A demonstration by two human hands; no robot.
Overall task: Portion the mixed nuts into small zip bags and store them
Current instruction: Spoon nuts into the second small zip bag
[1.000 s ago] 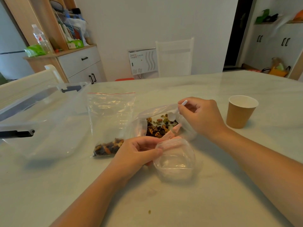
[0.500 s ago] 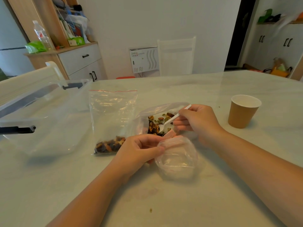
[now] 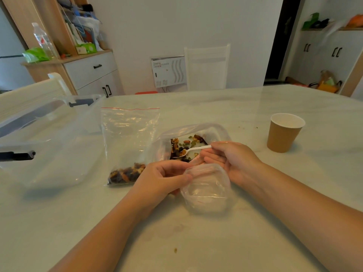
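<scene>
On the desk [image 3: 255, 114], left hand [image 3: 161, 179] pinches the small bag [image 3: 206, 191] mouth open to receive nuts [image 3: 182, 148], while right hand [image 3: 229, 160] grips the spoon [image 3: 193, 150], scooping from the big bag [image 3: 194, 130].

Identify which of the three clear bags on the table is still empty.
The small bag nearest the camera, its mouth held open by the left hand; the other two hold nuts.

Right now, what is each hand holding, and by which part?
The right hand pinches the white plastic spoon by its handle end. The left hand holds the empty small clear zip bag by its open rim.
</scene>
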